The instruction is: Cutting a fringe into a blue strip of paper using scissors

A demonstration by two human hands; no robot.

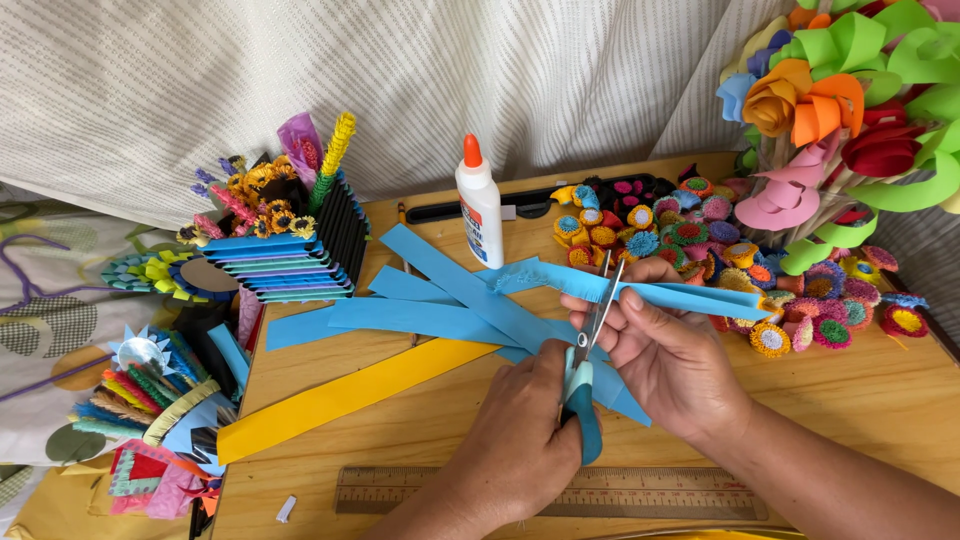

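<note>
The left hand (520,440) has its grip clamped on the teal handles of a pair of scissors (590,350), blades pointing toward twelve o'clock into a folded blue paper strip (640,290). The right hand (665,355) pinches that strip, grip closed on it, holding it level above the wooden tabletop (870,400). More blue strips (430,310) and a yellow strip (340,398) lie at nine o'clock from the hands. A glue bottle (481,205) stands at eleven o'clock, small paper flowers (700,235) at one o'clock, a ruler (550,490) at six.
</note>
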